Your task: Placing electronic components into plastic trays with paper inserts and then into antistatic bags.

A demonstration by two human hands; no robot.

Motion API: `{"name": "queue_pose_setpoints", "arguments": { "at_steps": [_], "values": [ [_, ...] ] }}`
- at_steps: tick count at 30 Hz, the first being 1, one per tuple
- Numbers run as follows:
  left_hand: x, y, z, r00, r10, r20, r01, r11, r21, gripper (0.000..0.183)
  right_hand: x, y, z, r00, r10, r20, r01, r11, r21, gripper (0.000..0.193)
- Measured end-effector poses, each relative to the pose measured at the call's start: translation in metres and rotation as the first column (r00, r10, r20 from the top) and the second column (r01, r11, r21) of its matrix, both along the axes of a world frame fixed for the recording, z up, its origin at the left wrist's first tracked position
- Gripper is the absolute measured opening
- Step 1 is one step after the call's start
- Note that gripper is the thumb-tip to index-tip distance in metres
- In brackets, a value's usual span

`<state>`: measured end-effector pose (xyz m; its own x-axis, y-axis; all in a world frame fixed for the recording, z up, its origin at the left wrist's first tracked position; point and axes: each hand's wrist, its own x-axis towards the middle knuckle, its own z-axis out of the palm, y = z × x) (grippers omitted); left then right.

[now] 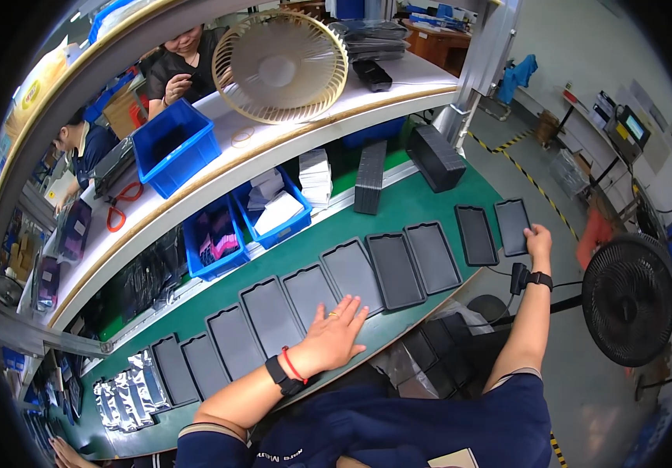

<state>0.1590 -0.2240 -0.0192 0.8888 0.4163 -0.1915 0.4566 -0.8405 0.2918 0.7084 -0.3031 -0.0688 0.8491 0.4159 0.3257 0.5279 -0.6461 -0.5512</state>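
Shallow black rectangular trays stand in a long row on the green work surface (pixel 394 207). At the right end of the row, my right hand (pixel 539 242) is closed on the edge of a small black tray (pixel 513 226). Another narrow black tray (pixel 476 235) lies just to its left. My left hand (pixel 334 335), fingers spread, is over the near edge of the row, close to a wider tray (pixel 351 273) and a neighbouring tray (pixel 310 292). Whether its palm touches them I cannot tell. It holds nothing.
Stacks of black trays (pixel 436 158) stand at the back right, beside white cartons (pixel 315 178) and blue bins (pixel 216 239). Silver packets (pixel 129 394) lie at the left end. Above runs a shelf with a fan (pixel 281 69). A black fan (pixel 630 300) stands right; co-workers are beyond.
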Motion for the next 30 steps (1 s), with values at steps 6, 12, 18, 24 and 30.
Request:
{"name": "queue_pose_setpoints", "arguments": {
  "at_steps": [6,12,18,24,30],
  "values": [
    [-0.028,-0.001,0.004,0.993,0.108,-0.049,-0.106,0.993,0.048,0.069,-0.061,0.038,-0.002,0.989,0.141,-0.046,-0.147,0.978,-0.147,0.064],
    [-0.032,0.002,0.008,0.994,0.105,0.014,-0.105,0.994,0.034,0.070,-0.086,0.046,0.009,0.966,0.256,-0.045,-0.260,0.950,-0.172,0.066],
    [0.004,-0.010,0.004,0.990,-0.016,0.142,0.013,1.000,0.017,0.069,-0.106,0.063,0.006,0.924,0.378,-0.053,-0.382,0.912,-0.148,0.065],
    [0.035,0.001,-0.007,0.988,0.044,0.149,-0.047,0.999,0.018,0.070,-0.103,0.077,0.002,0.936,0.349,0.042,-0.334,0.921,-0.201,0.064],
    [0.047,0.000,-0.009,0.997,-0.005,0.071,0.011,0.996,-0.084,0.072,-0.075,0.079,-0.009,0.947,0.310,0.081,-0.295,0.942,-0.162,0.059]
  ]
}}
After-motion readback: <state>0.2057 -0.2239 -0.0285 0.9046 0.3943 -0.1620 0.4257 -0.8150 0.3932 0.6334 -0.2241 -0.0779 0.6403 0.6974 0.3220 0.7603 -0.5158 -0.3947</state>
